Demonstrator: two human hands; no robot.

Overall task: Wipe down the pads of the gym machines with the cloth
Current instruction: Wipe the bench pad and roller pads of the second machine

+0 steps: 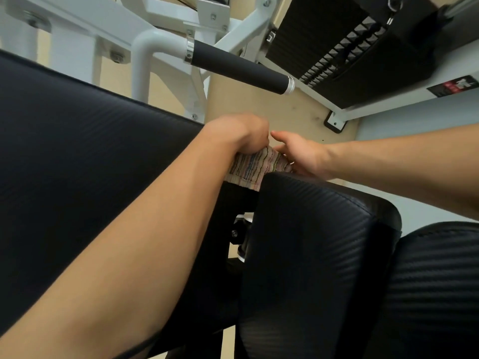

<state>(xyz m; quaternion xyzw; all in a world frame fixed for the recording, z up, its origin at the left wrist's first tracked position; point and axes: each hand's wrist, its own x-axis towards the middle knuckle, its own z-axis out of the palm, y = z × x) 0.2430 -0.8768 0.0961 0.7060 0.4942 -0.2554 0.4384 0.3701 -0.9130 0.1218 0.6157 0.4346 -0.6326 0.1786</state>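
Observation:
A striped, multicoloured cloth (252,167) hangs bunched between both hands, just above the gap between two black ribbed pads. My left hand (239,134) is closed in a fist on the cloth's upper left part. My right hand (298,154) pinches the cloth's right end, its fingers partly hidden behind the pad edge. A long black pad (90,156) fills the left side under my left forearm. A second black pad (316,242) stands lower centre, its top edge touching the cloth. A third black pad (438,288) is at the lower right.
A white machine frame (145,50) rises behind the pads, with a black foam handle (241,67) jutting right above my hands. A black weight stack (350,47) sits at the upper right. Black bolts and brackets (238,234) show in the gap between pads. Beige floor lies beyond.

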